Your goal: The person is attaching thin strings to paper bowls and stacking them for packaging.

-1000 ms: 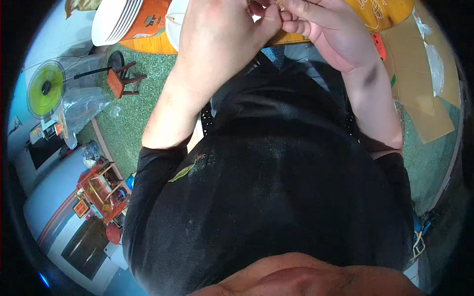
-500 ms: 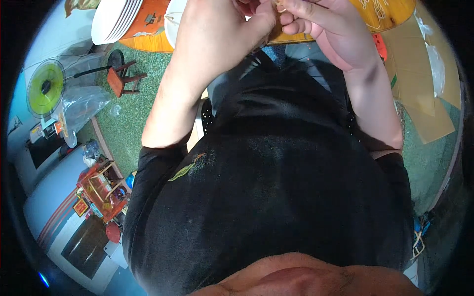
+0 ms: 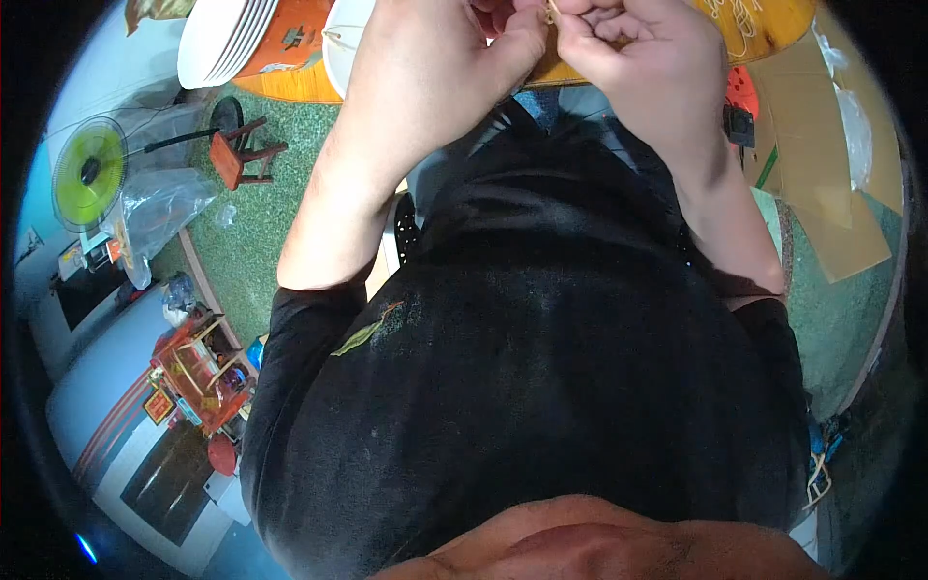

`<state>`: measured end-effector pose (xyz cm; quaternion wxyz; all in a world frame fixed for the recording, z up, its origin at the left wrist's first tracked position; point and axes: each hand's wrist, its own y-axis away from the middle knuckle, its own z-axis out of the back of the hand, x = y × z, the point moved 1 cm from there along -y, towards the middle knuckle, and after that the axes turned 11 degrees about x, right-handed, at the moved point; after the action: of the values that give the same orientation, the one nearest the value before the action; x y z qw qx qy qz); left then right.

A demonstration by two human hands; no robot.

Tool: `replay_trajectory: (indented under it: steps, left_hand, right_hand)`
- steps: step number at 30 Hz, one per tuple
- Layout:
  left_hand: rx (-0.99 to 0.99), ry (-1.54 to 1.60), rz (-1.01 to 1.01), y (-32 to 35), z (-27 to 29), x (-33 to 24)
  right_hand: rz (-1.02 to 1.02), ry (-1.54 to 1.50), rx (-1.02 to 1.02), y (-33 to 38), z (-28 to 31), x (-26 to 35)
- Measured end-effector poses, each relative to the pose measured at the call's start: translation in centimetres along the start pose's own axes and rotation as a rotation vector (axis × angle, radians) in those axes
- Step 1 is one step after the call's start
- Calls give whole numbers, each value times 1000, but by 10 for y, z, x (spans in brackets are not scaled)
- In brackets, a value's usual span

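Observation:
Both hands meet at the top edge, over the near side of a wooden table (image 3: 300, 83). My left hand (image 3: 430, 82) is closed, its thumb pressed toward fingers partly cut off by the frame. Opposite it, my right hand (image 3: 652, 72) is curled, thumb and forefinger pinched on a small, thin pale piece (image 3: 552, 14) between the two hands. Its kind is too small to tell. Left of my left hand lies a white dish (image 3: 340, 60) with a thin pale strand on it. Loose pale strings (image 3: 742, 27) lie right of my right hand.
A stack of white plates (image 3: 220, 43) stands at the table's left. On the green floor are a small wooden stool (image 3: 232, 159) and a fan (image 3: 89, 174). Flattened cardboard (image 3: 802, 135) lies at the right, near a red stool top (image 3: 742, 92). A red shelf (image 3: 198, 372) stands lower left.
My right hand has turned over and its fingers have curled in, with the thumb side now lower. My left hand has barely moved.

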<state>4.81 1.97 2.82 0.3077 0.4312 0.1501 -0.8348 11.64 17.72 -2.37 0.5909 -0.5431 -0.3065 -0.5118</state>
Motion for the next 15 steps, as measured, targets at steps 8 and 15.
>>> replay_trajectory:
  steps: [8, 15]
  left_hand:
    - [-43, 144, -26, 0, -7, 6]
    - [98, 321, 88, -5, 1, 23]
  right_hand:
    - [478, 496, -269, 10, -19, -18]
    - [568, 653, -163, 13, -18, -24]
